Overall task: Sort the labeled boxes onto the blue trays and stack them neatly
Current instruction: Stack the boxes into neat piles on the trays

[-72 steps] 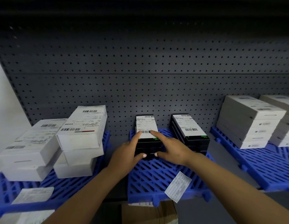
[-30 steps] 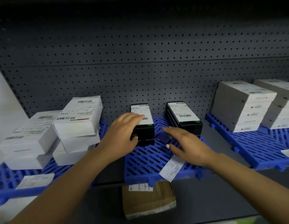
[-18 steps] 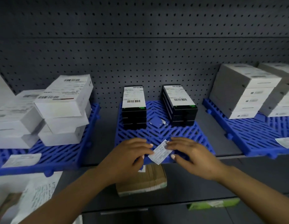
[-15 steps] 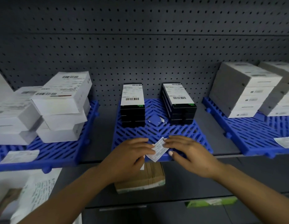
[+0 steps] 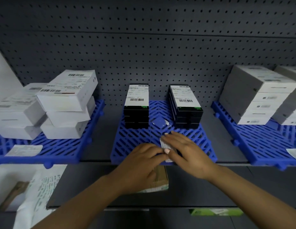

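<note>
Dark grey pegboard (image 5: 144, 47) backs the whole shelf (image 5: 226, 182) in front of you. Three blue trays sit side by side on it. Left tray (image 5: 64, 147): two stacks of white boxes (image 5: 68, 103), the nearer stack skewed, its top box turned off square; a loose slip (image 5: 25, 150) lies on the tray's front. Right tray (image 5: 263, 146): two neat stacks of grey-white boxes (image 5: 256, 96), with another slip (image 5: 295, 153) at the front right edge. Middle tray (image 5: 135, 139): two stacks of black boxes at the back, well apart from each other, the left stack (image 5: 136, 106) and the right stack (image 5: 185, 106), each with a white barcode label on top. A small scrap of torn paper (image 5: 160, 122) lies on the tray between them.

Below the shelf edge a brown carton (image 5: 160, 179) shows, partly hidden by your wrist; written paper (image 5: 39, 189) lies lower left, something green (image 5: 215, 212) lower right.

Your left hand (image 5: 142, 164) is at the middle tray's front edge, fingers curled; whether they pinch the label (image 5: 164, 144) cannot be told. Your right hand (image 5: 185, 149) lies over the label with fingers nearly straight, thumb against its near side. The label is mostly covered, only a white strip showing between your hands.
</note>
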A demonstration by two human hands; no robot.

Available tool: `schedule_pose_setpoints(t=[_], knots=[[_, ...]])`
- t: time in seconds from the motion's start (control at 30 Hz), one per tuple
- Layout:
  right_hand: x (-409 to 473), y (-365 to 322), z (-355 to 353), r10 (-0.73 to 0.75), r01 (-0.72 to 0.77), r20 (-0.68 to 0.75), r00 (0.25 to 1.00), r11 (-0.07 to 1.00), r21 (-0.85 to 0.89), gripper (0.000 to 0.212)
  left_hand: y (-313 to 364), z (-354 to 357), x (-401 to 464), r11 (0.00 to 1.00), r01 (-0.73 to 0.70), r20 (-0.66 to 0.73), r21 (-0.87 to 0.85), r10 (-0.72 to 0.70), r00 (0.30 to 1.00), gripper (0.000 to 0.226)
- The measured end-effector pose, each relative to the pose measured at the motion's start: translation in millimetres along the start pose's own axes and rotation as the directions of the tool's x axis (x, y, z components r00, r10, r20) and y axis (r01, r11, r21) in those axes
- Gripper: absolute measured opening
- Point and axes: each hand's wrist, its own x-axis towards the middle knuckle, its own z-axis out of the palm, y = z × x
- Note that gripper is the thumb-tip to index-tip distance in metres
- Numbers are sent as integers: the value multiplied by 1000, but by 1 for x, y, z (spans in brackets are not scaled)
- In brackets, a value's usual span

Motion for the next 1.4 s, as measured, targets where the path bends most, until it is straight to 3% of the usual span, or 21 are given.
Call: schedule_pose_setpoints(t=[0.07,0.17,0.3,0.5,0.7,0.9,1.07,1.23,1.4], knots=[[0,2,-3,1,-1,1,1000,999,34,57,-2,0,-1,998,39,-11,-41,-39,999,62],[-4,4,-6,-51,49,-59,997,998,-32,47,-4,1,-3,999,18,-5,32,-17,1000,61],[-17,5,-4,-112,101,-113,987,990,-100,35,2,3,-4,999,48,44,-24,-47,998,69],[-27,9,-9,-80,68,-70,994,985,-157,42,6,4,-2,996,11,19,92,-13,1000,65],[-26,8,-5,-51,44,-59,997,992,-116,57,8,5,2,1000,20,-81,12,-19,997,59],[-24,14,-8,-26,25,-22,999,999,-48,45,-6,5,4,997,71,-194,-40,-78,978,50],[-26,16,-10,-53,53,3,999,998,-32,43,-16,6,7,996,92,-188,18,-87,978,46],[-24,13,-11,-36,36,-10,999,999,-16,47,-17,8,6,991,105,-249,-77,-121,961,43],[-23,9,-11,-11,10,-33,999,1000,-30,51,-22,8,5,982,141,-211,-128,-165,963,52]])
